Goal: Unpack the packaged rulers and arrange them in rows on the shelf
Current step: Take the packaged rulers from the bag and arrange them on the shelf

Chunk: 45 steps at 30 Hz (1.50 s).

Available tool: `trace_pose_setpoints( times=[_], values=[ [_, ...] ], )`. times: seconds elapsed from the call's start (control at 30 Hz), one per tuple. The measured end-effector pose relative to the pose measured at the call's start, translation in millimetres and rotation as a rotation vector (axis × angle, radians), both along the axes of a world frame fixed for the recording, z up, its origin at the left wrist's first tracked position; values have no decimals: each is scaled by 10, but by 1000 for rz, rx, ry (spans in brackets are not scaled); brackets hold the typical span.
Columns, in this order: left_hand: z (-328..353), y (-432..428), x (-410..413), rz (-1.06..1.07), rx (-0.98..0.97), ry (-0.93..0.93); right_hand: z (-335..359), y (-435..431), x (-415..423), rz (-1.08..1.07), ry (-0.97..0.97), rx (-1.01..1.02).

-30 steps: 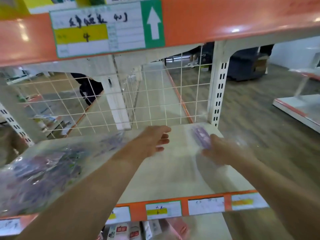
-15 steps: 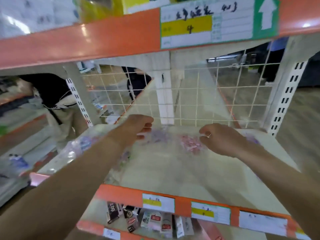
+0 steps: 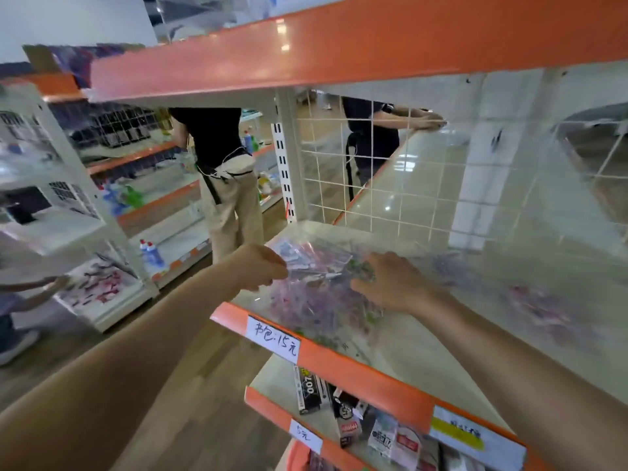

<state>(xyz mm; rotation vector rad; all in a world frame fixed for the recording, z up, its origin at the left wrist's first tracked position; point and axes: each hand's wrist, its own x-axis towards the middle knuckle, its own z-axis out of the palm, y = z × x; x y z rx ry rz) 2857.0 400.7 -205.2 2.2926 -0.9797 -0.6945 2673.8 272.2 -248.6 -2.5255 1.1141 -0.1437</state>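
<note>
Clear plastic of the ruler bag [image 3: 316,294] is pinched between the thumb and curled fingers [image 3: 277,266] of the left hand [image 3: 260,268], at the bag's left edge. Right hand [image 3: 394,283]: fingers [image 3: 363,283] fairly straight, slightly spread, laid flat on top of the bag. It grips nothing as far as the blur lets me judge.

Ruler bag is transparent and crumpled, with purple/pink/green contents; single rulers not resolvable. It lies on the shelf board [image 3: 407,358] at the left front corner, just behind the orange front lip [image 3: 353,370].

A purple-pink smear [image 3: 540,309] sits farther right on that board, well apart from both hands and too blurred to identify. A handwritten white price tag [image 3: 275,338] is on the lip directly below the bag.

White wire grid [image 3: 373,171] closes the back of the bay, with an orange-edged upper shelf [image 3: 339,45] overhead. Tier below holds small boxed items [image 3: 311,390], some upright, some tipped.

Across the aisle a person in black top and beige trousers [image 3: 227,188] stands at another rack. Second person [image 3: 372,141] shows through the grid.
</note>
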Motion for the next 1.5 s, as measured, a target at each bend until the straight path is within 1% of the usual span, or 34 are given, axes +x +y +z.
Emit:
trace_pose_setpoints(
  times=[0.1, 0.23, 0.3, 0.37, 0.4, 0.47, 0.53, 0.63, 0.73, 0.77, 0.83, 0.9, 0.97, 1.03, 1.2, 1.3, 1.43, 1.5],
  values=[
    [-80, -18, -42, -106, 46, -36, -138, -80, 143, -62, 59, -29],
    [-194, -148, 4, -119, 15, -161, -148, -162, 165, -74, 75, -57],
    [-230, -220, 40, -116, -1, -227, -105, -210, 139, -94, 35, -10],
    [-247, -289, 39, -95, -63, -216, -73, -240, 100, -133, -54, 108],
    [-245, -323, 24, -83, -90, -193, -69, -261, 74, -159, -130, 173],
    [-239, -388, 5, -38, -126, -111, -40, -298, -3, -214, -301, 292],
    [-217, -428, -1, 18, -163, 26, 57, -303, -87, -254, -447, 379],
    [-190, -432, -57, 51, -185, 367, 218, -237, -108, -211, -574, 507],
    [-207, -398, -142, -32, -118, 689, 265, -101, 69, -100, -637, 611],
    [-217, -383, -152, -50, -127, 755, 250, -61, 151, -68, -634, 611],
    [-230, -345, -67, -8, -202, 757, 194, -37, 304, -23, -585, 544],
    [-226, -273, 113, 117, -295, 694, 130, -88, 447, -7, -484, 336],
    [-235, -169, 310, 268, -374, 682, 85, -138, 591, 0, -380, 142],
    [-248, -66, 447, 374, -409, 684, 68, -112, 762, 25, -321, 55],
    [-318, 69, 605, 479, -396, 673, -40, 6, 1161, 19, -92, -72],
    [-323, 76, 640, 483, -401, 695, -55, 34, 1266, 15, -71, -134],
    [-332, 34, 690, 494, -406, 711, -85, 28, 1343, 7, 10, -116],
    [-324, -6, 718, 494, -427, 744, -98, 1, 1359, -17, 18, -71]
  ],
)
